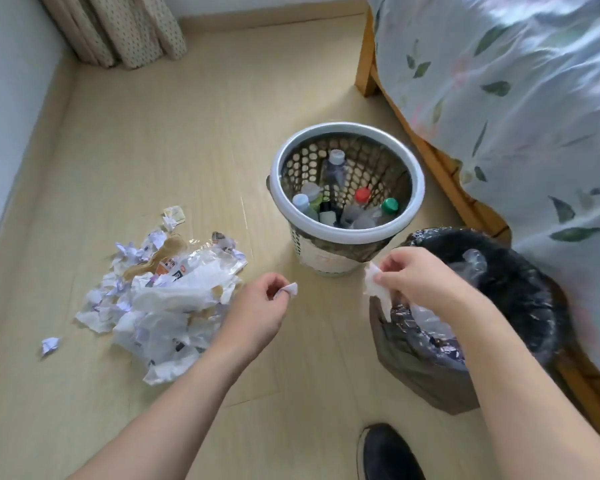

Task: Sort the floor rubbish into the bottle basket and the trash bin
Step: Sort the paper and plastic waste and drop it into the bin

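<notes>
The rubbish that is left is a pile of paper scraps and plastic wrap (163, 299) on the floor (153, 133) at the middle left of the frame, with one small paper ball (50, 345) apart from it at the lower left. The left hand (257, 310), just right of the pile, pinches a small paper piece (290, 289) between curled fingers. The right hand (420, 278) holds a crumpled white paper (374, 285) in its fingertips, right at the near rim of the trash bin (430, 372) at the lower right.

The basket (347, 183) in the center already has several bottles (336, 168) standing in it (caps of red, green and white are visible), and I see no bottle on the floor. So the bottle part seems finished. The bin, lined with a black bag, holds some clear plastic, but most of the paper is not yet picked up; I judge the task about half done.

A bed with leaf-pattern cover (516, 98) fills the upper right, a curtain (118, 29) hangs at the upper left, and a dark shoe (388, 452) is at the bottom edge.
</notes>
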The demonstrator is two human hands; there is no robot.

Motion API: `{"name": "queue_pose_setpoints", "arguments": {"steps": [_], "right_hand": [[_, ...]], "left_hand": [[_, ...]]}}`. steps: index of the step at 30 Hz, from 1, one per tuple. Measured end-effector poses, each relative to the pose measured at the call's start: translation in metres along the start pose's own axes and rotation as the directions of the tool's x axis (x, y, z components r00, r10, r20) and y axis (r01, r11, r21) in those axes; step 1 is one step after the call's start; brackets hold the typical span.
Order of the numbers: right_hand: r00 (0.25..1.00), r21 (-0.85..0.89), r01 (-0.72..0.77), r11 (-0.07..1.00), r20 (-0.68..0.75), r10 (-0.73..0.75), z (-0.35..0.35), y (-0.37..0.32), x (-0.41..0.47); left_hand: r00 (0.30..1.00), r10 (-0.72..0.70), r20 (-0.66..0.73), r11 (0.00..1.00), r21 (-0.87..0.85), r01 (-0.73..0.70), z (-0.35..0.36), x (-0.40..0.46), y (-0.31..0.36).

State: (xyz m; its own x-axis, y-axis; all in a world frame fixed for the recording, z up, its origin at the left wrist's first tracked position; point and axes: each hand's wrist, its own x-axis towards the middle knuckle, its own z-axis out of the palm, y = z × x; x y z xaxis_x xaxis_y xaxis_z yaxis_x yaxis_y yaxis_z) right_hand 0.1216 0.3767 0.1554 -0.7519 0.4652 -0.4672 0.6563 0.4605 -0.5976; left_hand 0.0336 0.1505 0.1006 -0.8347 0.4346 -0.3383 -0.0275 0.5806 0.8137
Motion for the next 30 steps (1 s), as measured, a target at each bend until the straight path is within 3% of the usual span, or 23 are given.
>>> {"name": "queue_pose_setpoints", "arguments": {"steps": [4, 6, 10, 13, 15, 19, 22, 27, 30], "right_hand": [[0.941, -0.001, -0.091, 0.996, -0.327, 0.086, -0.071, 0.049, -0.002], [0.898, -0.025, -0.194, 0.981, -0.408, 0.167, -0.082, 0.078, 0.0], [0.886, -0.033, -0.356, 0.934, -0.33, 0.326, -0.077, 0.122, 0.007], [0.874, -0.02, -0.419, 0.908, -0.281, 0.397, -0.075, 0.144, 0.009], [0.875, -0.042, -0.423, 0.905, -0.278, 0.396, -0.076, 0.15, 0.011], [0.908, -0.114, -0.331, 0.937, -0.308, 0.284, -0.072, 0.127, 0.013], [0.959, -0.168, -0.193, 0.967, -0.239, 0.15, -0.057, 0.082, 0.014], [0.978, -0.255, 0.09, 0.963, -0.158, -0.133, -0.001, -0.006, 0.014], [0.958, -0.244, 0.269, 0.932, -0.03, -0.285, 0.053, -0.054, 0.017]], "left_hand": [[0.982, 0.153, 0.107, 0.985, -0.097, -0.143, 0.054, 0.025, 0.072], [0.956, 0.238, 0.173, 0.971, -0.057, -0.231, 0.093, 0.035, 0.099], [0.914, 0.29, 0.283, 0.938, 0.104, -0.33, 0.168, 0.046, 0.127], [0.885, 0.188, 0.426, 0.898, 0.291, -0.331, 0.203, 0.051, 0.124], [0.886, 0.138, 0.443, 0.871, 0.371, -0.322, 0.208, 0.055, 0.12], [0.907, 0.336, 0.255, 0.862, 0.306, -0.405, 0.175, 0.047, 0.124], [0.913, 0.39, 0.116, 0.872, 0.272, -0.407, 0.126, 0.043, 0.107], [0.967, 0.242, -0.075, 0.932, 0.296, -0.21, 0.036, 0.046, 0.038], [0.97, 0.173, -0.169, 0.946, 0.303, -0.115, -0.014, 0.04, -0.009]]}}
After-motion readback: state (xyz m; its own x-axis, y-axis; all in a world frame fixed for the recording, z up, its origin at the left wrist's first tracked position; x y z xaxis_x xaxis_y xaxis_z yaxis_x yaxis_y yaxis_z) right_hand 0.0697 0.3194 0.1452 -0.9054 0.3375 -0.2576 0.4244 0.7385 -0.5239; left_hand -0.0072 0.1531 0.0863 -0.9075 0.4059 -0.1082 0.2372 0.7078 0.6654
